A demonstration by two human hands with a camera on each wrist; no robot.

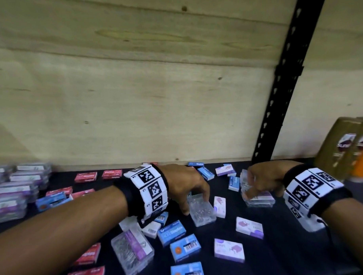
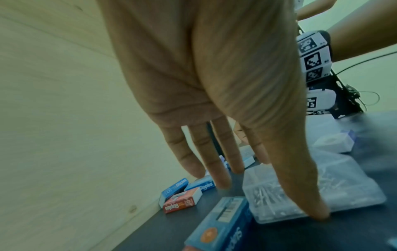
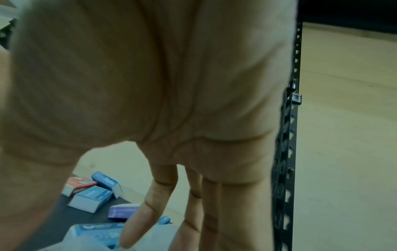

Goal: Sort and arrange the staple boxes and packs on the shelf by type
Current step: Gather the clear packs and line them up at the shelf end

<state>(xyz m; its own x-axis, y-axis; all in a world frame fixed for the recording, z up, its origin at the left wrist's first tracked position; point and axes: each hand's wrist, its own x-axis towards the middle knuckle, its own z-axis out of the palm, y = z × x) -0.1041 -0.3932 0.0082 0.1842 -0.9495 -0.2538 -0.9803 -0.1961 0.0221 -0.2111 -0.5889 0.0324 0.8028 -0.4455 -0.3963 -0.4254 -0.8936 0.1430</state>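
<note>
On the black shelf (image 1: pixel 275 253) lies a clear plastic case of staples (image 1: pixel 202 211). My left hand (image 1: pixel 194 203) reaches over it with straight fingers, the thumb tip at its near left edge. In the left wrist view the thumb rests beside the same clear case (image 2: pixel 343 186), and the other fingertips (image 2: pixel 223 181) come down just past its far side. My right hand (image 1: pixel 255 181) grips a second clear case (image 1: pixel 245 186), tilted above a purple-labelled clear case (image 1: pixel 260 199). The right wrist view shows my fingers (image 3: pixel 139 225) against a translucent case (image 3: pixel 154 237).
Purple-labelled clear cases (image 1: pixel 12 191) are stacked at the left. Red boxes (image 1: pixel 85 177), blue boxes (image 1: pixel 185 247) and white-purple boxes (image 1: pixel 249 227) lie scattered over the shelf. A black slotted post (image 1: pixel 281 83) rises at the back right, with brown bottles (image 1: pixel 340 147) beyond it. A wooden panel closes the back.
</note>
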